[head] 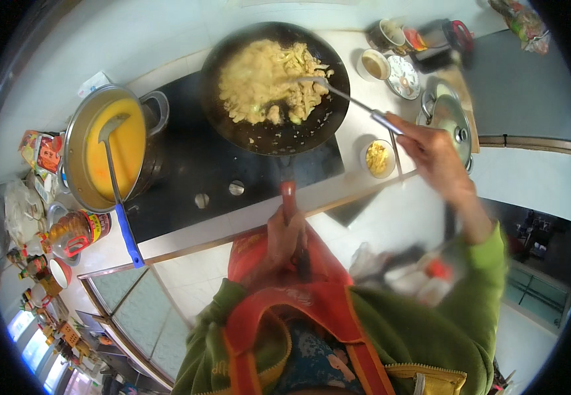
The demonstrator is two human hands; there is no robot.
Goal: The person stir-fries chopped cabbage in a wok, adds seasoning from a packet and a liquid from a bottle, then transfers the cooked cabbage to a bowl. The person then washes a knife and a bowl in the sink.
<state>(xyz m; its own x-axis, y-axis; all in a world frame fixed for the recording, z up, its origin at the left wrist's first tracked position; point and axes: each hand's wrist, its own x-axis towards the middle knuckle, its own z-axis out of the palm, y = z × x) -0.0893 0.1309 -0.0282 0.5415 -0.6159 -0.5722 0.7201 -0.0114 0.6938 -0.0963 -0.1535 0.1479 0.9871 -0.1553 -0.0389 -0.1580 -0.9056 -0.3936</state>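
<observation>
A dark wok [275, 138] sits on the black cooktop [186, 158], with pale cauliflower pieces [265, 79] heaped inside and steam over them. My left hand [285, 232] grips the wok's reddish handle [289, 195] near the counter edge. In my right hand [433, 153] is the metal grip of a long spatula [349, 100]; its head lies among the cauliflower at the wok's right side. Close to the right hand, a small bowl [378, 159] holds chopped yellowish pieces.
Left of the wok stands a large pot [75, 148] of yellow liquid, a blue-handled ladle [127, 237] resting across it. An oil jug [75, 234] and several bottles crowd the left counter. At right are a cup [374, 65], a patterned plate [404, 76] and a glass-lidded pot [451, 123].
</observation>
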